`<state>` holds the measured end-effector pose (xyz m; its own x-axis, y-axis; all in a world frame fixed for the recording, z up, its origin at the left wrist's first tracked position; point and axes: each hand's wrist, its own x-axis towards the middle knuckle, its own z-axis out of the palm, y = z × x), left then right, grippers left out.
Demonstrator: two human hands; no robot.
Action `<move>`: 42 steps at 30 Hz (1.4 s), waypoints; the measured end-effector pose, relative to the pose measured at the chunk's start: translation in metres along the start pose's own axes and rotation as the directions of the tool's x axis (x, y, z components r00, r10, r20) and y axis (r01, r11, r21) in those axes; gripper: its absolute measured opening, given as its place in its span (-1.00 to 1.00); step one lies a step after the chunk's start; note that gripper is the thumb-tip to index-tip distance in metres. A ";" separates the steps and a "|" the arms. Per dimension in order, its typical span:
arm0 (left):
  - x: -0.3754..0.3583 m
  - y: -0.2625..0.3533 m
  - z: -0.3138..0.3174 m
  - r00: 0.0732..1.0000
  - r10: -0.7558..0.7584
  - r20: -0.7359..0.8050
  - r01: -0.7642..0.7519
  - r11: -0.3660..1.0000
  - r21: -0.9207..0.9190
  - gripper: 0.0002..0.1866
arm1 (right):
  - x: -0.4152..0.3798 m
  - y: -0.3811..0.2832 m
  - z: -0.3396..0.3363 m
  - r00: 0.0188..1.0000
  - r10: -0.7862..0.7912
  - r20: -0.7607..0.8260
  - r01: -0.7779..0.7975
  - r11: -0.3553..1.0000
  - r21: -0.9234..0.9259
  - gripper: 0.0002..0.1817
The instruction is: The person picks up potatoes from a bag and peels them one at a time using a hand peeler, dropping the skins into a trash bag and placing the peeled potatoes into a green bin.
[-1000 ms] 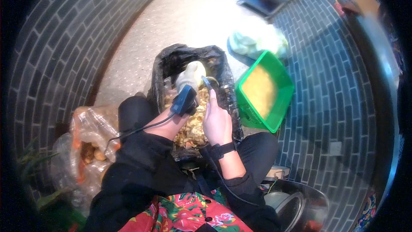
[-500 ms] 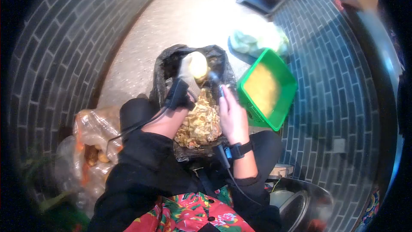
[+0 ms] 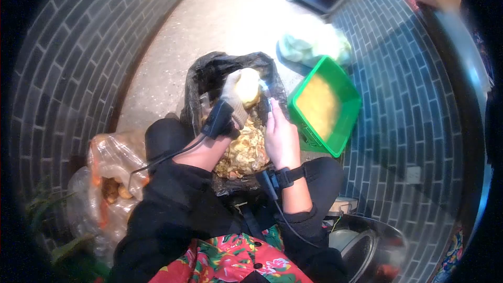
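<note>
One potato (image 3: 248,87) sits in the left hand (image 3: 233,97), one peeler (image 3: 268,99) in the right hand (image 3: 280,139). Below both hands stands one black bag (image 3: 209,76); right of them, one green crate (image 3: 343,81); left of them, one clear sack (image 3: 110,162).

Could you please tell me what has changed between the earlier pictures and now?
The right hand with the peeler pulled back from the potato half a second ago and has now closed in on it again. The gloved left hand lifted the potato slightly and turned it. The black bag of peelings, the green crate and the potato sack stayed put.
</note>
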<state>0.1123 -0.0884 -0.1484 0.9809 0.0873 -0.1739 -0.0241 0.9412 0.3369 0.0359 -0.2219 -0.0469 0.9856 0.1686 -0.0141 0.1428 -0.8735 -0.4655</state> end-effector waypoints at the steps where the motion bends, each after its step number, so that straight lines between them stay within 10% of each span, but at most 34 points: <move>1: -0.003 -0.006 0.001 0.992 0.082 -0.096 -0.078 0.996 0.048 -0.60 | -0.003 0.002 0.005 0.998 -0.046 -0.052 0.048 0.997 0.053 -0.58; 14: 0.006 0.002 -0.009 0.931 0.168 -0.325 -0.143 0.985 0.101 -0.57 | -0.031 0.004 0.023 0.997 -0.019 0.074 0.000 0.968 0.250 -0.57; 20: -0.025 0.010 0.031 0.945 -0.076 -0.319 0.173 0.943 0.285 -0.54 | -0.003 0.022 0.008 0.983 0.055 -0.174 -0.021 0.981 0.192 -0.63; 26: -0.012 -0.019 0.000 0.888 -0.383 0.253 0.200 0.819 0.538 -0.70 | 0.010 0.027 0.012 0.990 -0.026 -0.141 0.080 0.915 0.396 -0.63; 31: -0.020 -0.018 0.008 0.957 -0.259 0.129 0.185 0.891 0.415 -0.72 | 0.013 0.038 0.016 0.993 -0.066 -0.100 0.113 0.784 0.611 -0.77; 41: -0.029 -0.027 0.015 0.974 -0.219 0.053 0.174 0.880 0.442 -0.80 | 0.010 0.021 0.005 0.999 -0.047 -0.009 0.047 0.907 0.418 -0.78; 42: -0.031 -0.026 0.016 0.976 -0.216 0.023 0.182 0.871 0.456 -0.79 | 0.008 0.023 0.004 0.962 -0.181 -0.202 0.224 0.950 0.215 -0.80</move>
<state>0.0854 -0.1207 -0.1367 0.9671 -0.1250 -0.2215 0.2454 0.6872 0.6838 0.0468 -0.2390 -0.0612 0.9410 0.2283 0.2498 0.3373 -0.6939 -0.6362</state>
